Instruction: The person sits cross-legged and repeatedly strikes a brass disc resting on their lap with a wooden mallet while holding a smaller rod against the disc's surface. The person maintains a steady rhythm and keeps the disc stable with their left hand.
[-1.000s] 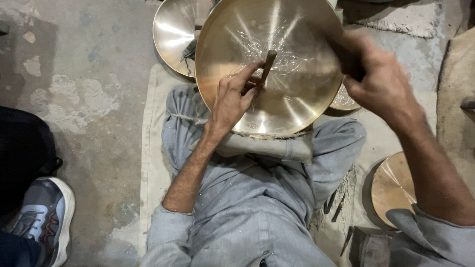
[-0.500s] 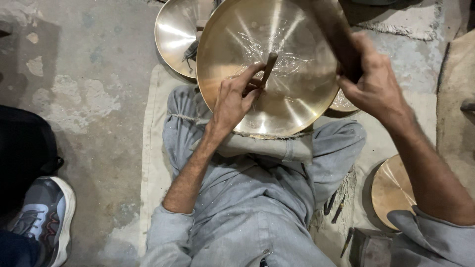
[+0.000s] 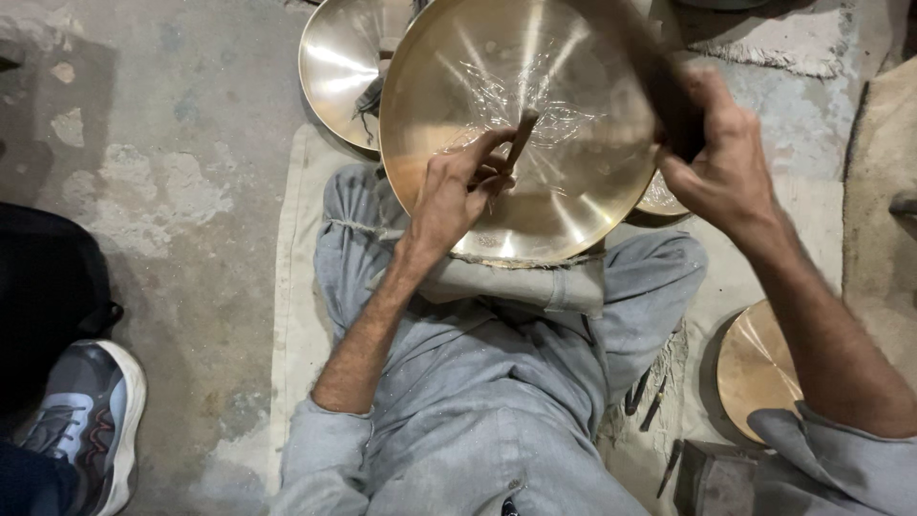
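A large shiny brass dish rests tilted on my crossed legs, its hollow side facing me, with fine scratch marks near its middle. My left hand holds a short dark punch with its tip against the dish's centre. My right hand grips the dark handle of a hammer, blurred, raised over the dish's right rim. The hammer's head is out of view.
A second brass dish lies behind on the left, a smaller brass disc at the right. Small dark tools lie on the cloth beside my leg. Another person's shoe stands at lower left on the concrete floor.
My right hand and the hammer handle have shifted slightly and blurred in motion over the dish's right side. My left hand and the punch have stayed at the dish's centre.
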